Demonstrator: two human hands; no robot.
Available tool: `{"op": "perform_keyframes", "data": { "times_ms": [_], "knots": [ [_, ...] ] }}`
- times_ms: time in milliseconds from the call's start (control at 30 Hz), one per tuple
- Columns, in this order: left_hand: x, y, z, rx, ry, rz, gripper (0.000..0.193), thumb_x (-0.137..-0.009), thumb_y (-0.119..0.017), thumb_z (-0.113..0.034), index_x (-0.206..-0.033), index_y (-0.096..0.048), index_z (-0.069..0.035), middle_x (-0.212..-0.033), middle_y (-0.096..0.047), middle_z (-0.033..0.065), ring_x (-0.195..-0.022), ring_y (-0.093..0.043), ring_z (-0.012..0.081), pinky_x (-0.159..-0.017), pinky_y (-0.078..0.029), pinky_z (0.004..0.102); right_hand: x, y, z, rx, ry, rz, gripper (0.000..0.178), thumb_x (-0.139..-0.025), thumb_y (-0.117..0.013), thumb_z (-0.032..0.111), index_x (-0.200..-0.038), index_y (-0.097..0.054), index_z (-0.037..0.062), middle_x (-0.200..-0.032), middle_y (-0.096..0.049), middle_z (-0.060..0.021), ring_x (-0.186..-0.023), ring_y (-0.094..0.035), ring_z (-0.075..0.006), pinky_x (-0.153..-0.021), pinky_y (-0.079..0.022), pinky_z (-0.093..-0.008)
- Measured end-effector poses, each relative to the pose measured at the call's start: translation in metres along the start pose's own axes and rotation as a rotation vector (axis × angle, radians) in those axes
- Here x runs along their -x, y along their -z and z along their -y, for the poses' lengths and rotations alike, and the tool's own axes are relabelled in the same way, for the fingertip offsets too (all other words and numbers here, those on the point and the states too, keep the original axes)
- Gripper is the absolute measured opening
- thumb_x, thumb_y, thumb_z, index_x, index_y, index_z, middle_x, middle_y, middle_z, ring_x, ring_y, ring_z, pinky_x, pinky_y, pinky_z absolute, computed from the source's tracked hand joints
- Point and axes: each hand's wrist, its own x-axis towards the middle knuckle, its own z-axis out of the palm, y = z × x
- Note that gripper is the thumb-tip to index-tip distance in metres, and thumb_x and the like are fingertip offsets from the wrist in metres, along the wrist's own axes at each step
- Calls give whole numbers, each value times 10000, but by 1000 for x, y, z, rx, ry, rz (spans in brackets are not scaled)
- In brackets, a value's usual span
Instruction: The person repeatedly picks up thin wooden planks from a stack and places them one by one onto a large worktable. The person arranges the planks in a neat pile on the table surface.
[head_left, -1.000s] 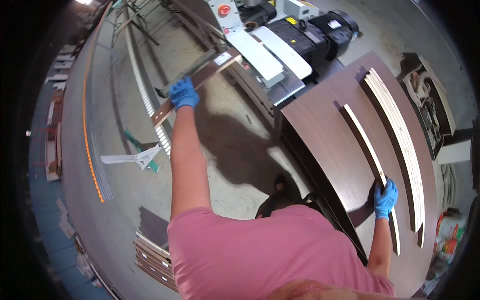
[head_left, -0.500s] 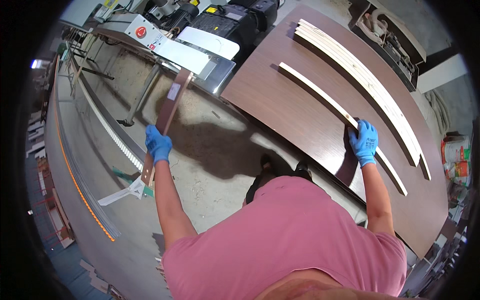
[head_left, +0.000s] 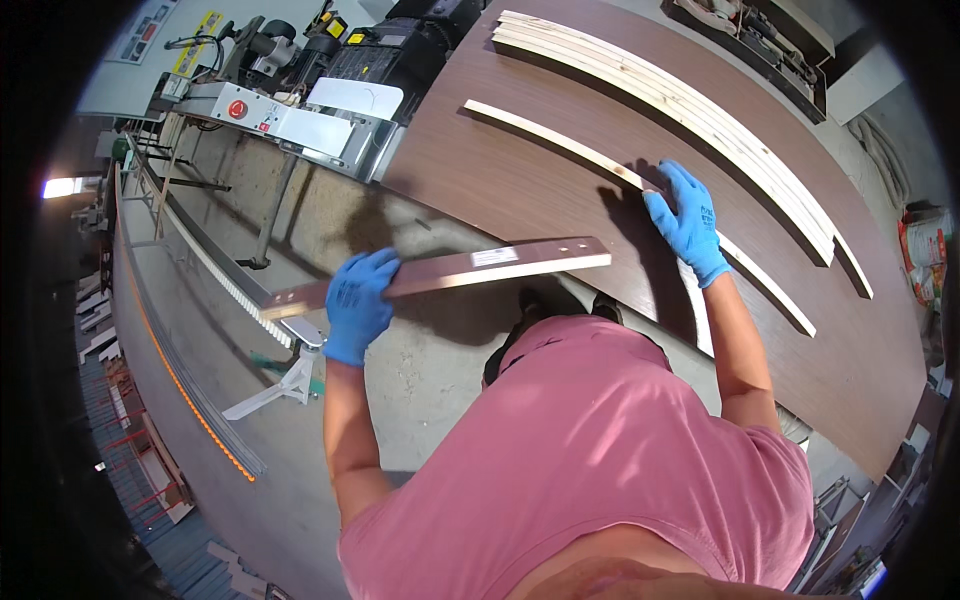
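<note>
My left hand (head_left: pixel 362 305), in a blue glove, is closed around a narrow brown board (head_left: pixel 445 272). Dark-faced with a pale edge, the board carries a white label and has small holes near both ends. It lies roughly crosswise, its right end over the edge of a large brown panel (head_left: pixel 560 215). My right hand (head_left: pixel 690 222), also gloved in blue, is above that panel with thumb and fingers apart. Beneath it runs a single pale wooden strip (head_left: pixel 560 140), partly hidden by the hand. Whether the fingers touch the strip I cannot tell.
Several pale strips (head_left: pixel 680 95) lie side by side farther back on the panel. At the far left stands a machine (head_left: pixel 330 110) with a red button. A roller rail (head_left: pixel 215 265) on a stand (head_left: pixel 290 385) runs along my left. Hoses (head_left: pixel 880 160) lie at right.
The brown board has swung from lengthwise to crosswise in my left hand, its labelled end moving right to the panel. My right hand has opened from around the strip. The view has shifted.
</note>
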Motion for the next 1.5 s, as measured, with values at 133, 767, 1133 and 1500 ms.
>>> {"op": "perform_keyframes", "data": {
  "times_ms": [133, 767, 1133, 1500],
  "knots": [
    [-77, -33, -40, 111, -226, 14, 333, -765, -651, 7, -1074, -758, -62, -1141, -767, 110, -1072, -710, 357, -1017, -548, 451, -3, 60, 50, -131, 132, 245, 694, -974, -726, 502, -1421, -633, -20, -1445, -665, -256, -1305, -630, -474, -1134, -482, -519],
    [-335, -92, -185, 58, -415, 100, 303, -810, -743, -82, -1091, -824, -162, -1136, -773, 101, -1140, -680, 365, -1019, -565, 481, 28, 92, -28, 249, -26, 7, 176, -934, -699, 120, -1086, -611, 106, -990, -762, -145, -890, -728, -402, -796, -551, -515],
    [-308, -136, -132, 186, -267, 23, 708, -913, -764, -591, -1438, -696, -121, -1487, -644, 172, -1488, -479, 396, -1326, -206, 576, 6, 40, -44, 127, -53, 158, 148, -1049, -623, 251, -1089, -631, 108, -909, -739, -204, -849, -715, -435, -755, -543, -559],
    [-288, -163, -129, -27, -258, -52, 897, -867, -764, -704, -1518, -615, -105, -1442, -628, 125, -1520, -441, 360, -1318, -46, 694, -4, 42, -24, 154, 31, 264, 367, -1013, -696, 360, -1221, -632, 64, -978, -744, -186, -904, -706, -431, -806, -540, -529]
  ]
}}
